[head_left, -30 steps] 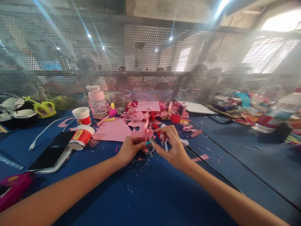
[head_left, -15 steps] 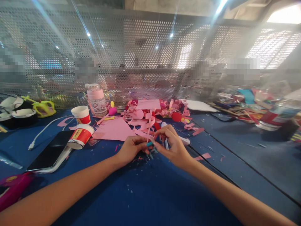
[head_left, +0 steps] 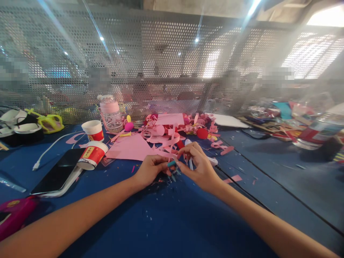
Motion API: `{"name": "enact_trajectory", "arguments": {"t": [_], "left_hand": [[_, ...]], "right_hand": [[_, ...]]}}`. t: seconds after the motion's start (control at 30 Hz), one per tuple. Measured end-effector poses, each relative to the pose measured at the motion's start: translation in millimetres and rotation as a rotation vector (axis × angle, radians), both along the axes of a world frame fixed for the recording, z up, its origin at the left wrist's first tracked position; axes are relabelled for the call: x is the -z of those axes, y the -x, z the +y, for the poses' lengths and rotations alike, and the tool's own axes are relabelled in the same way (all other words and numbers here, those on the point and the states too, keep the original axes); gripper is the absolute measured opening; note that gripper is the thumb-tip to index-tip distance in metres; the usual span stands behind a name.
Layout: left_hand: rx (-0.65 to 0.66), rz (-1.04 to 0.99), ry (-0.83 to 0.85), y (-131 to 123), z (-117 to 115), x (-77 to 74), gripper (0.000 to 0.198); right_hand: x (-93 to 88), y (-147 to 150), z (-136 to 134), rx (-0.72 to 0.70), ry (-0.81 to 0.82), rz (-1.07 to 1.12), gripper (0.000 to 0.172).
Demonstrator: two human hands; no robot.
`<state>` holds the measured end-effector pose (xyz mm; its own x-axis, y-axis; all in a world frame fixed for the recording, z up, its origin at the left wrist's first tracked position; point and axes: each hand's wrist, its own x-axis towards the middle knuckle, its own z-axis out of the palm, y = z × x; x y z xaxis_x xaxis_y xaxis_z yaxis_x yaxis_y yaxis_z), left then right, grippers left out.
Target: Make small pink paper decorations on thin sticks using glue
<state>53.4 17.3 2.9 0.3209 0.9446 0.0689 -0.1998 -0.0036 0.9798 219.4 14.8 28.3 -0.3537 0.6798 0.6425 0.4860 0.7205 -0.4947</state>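
My left hand (head_left: 151, 170) and my right hand (head_left: 198, 167) meet over the middle of the blue table, their fingertips pinched close together. A thin pink strip (head_left: 167, 154), paper or foam by its look, runs between them with an end in each pinch. Right at the fingertips sits a small teal piece (head_left: 171, 163); whether it is held or a painted nail is unclear. Another pink strip (head_left: 173, 135) curls upward just beyond the hands. Beside my right hand lies a white tool (head_left: 212, 161) with a black cord, partly covered by the hand.
A pink sheet (head_left: 130, 147) and a heap of pink scraps (head_left: 153, 133) lie ahead. At left are paper cups (head_left: 92, 154), a phone (head_left: 57, 172), a white cable (head_left: 49, 146) and a pink-lidded bottle (head_left: 110, 114). A large clear bottle (head_left: 317, 130) stands right. A perforated metal screen (head_left: 172, 53) closes the back.
Both hands stay nearly in place. The pink strip between them has shifted slightly, and the view has moved a little.
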Motion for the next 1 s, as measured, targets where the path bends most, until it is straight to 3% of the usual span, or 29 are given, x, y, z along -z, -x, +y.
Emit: {"name": "enact_trajectory", "arguments": {"t": [1.0], "left_hand": [[0.029,0.013,0.005,1.1,0.6,1.9,0.02]], "right_hand": [[-3.1,1.3,-2.6,0.021,-0.027,0.013,0.006]]}}
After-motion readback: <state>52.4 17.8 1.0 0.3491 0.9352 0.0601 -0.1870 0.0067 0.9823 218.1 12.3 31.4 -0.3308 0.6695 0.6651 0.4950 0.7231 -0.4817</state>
